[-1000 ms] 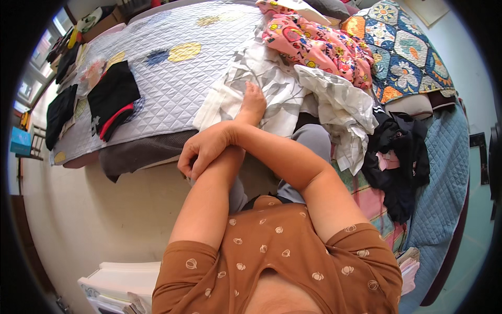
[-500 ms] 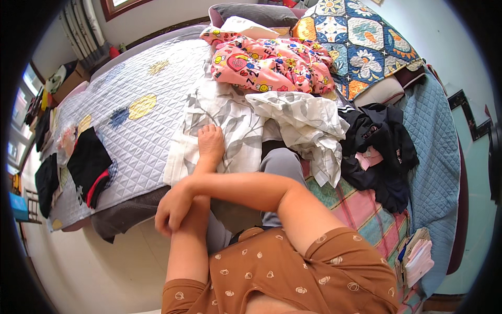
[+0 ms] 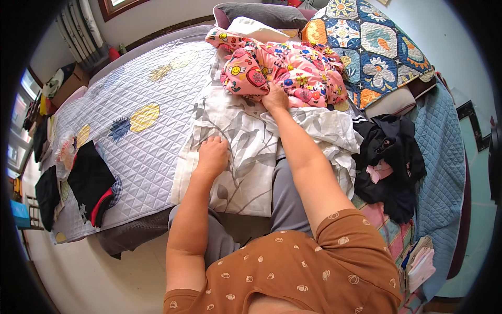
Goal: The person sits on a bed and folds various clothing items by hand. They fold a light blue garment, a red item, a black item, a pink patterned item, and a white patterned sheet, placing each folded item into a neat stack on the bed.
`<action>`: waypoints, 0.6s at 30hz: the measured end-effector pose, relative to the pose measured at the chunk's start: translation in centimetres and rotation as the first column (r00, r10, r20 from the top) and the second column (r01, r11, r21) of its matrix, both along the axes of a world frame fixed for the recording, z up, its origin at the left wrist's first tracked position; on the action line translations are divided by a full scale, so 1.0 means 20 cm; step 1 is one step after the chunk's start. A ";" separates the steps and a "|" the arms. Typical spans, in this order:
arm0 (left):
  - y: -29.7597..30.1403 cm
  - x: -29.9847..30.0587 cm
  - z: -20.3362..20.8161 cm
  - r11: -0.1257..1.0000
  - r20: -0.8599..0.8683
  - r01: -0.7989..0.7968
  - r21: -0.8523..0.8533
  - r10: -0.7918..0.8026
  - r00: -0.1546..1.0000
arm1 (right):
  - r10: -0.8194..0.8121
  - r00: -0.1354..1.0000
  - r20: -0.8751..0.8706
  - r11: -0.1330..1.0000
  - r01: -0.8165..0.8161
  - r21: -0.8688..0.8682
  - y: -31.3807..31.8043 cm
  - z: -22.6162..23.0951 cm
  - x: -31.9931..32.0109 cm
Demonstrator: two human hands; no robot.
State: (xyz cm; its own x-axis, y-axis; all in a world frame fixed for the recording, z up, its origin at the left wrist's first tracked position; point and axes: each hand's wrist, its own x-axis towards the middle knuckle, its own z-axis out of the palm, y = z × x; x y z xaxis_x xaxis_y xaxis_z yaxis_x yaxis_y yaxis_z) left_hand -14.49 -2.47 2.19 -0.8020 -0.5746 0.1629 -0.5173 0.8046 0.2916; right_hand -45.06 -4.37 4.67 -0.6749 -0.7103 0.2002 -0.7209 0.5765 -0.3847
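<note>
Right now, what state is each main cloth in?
Pink cartoon-print cloth, bunched, pinched in right grip
White leaf-print cloth, spread, left grip resting on it
White fabric to its right, crumpled
Pineapple-print quilted pad, spread flat
Blue patchwork quilt, draped
Dark garments at right, heaped
Black garment with red edge, folded
Small clothes stack, folded

I see the bed cover (image 3: pixel 144 162) across the left of the frame, with a folded garment (image 3: pixel 89 170) toward its lower-left end. At centre I have the spread cloth (image 3: pixel 243 157), the left hand (image 3: pixel 213 155) on it; behind, at upper centre, lies the bundled cloth (image 3: pixel 308 68), the right hand (image 3: pixel 276 98) at its near edge. At right, a clothes heap (image 3: pixel 397 149) sits below the upper-right quilt (image 3: pixel 377 39), and a folded stack (image 3: pixel 420 268) lies lower right.
</note>
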 end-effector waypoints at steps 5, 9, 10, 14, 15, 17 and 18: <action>-0.01 -0.04 0.04 0.994 -0.110 -0.002 0.105 0.014 0.994 | 0.018 0.949 0.313 0.974 0.054 -0.218 0.09 0.00 -0.14; 0.01 -0.05 0.08 0.892 -0.285 -0.127 0.433 0.269 0.920 | 0.533 0.710 0.461 0.777 -0.195 -0.599 0.21 0.17 0.08; 0.01 -0.04 0.08 0.814 -0.323 -0.147 0.562 0.379 0.867 | 0.682 0.537 0.496 0.677 -0.207 -0.706 0.27 0.22 0.26; -0.12 0.10 -0.13 0.062 -0.605 0.780 0.622 0.671 0.429 | 0.874 0.303 0.380 0.485 -0.491 -0.723 0.53 0.22 0.84; -0.11 0.11 -0.13 0.068 -0.598 0.772 0.632 0.677 0.429 | 0.852 0.261 0.454 0.523 -0.475 -0.708 0.60 0.20 0.87; -0.10 0.17 -0.13 0.103 -0.587 0.751 0.653 0.695 0.415 | 0.799 0.144 0.584 0.577 -0.458 -0.676 0.69 0.18 0.93; -0.10 0.22 -0.12 0.131 -0.584 0.736 0.664 0.707 0.400 | 0.828 0.257 0.498 0.547 -0.563 -0.620 0.72 0.19 0.94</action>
State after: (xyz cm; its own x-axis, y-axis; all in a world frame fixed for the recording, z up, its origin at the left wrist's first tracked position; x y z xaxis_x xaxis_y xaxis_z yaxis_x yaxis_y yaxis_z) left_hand -10.06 -4.45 -0.16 -0.6554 -0.7552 0.0104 0.5445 -0.4630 0.6994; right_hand -26.27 9.94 8.47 0.0691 -0.9718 0.2255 -0.2070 -0.2351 -0.9497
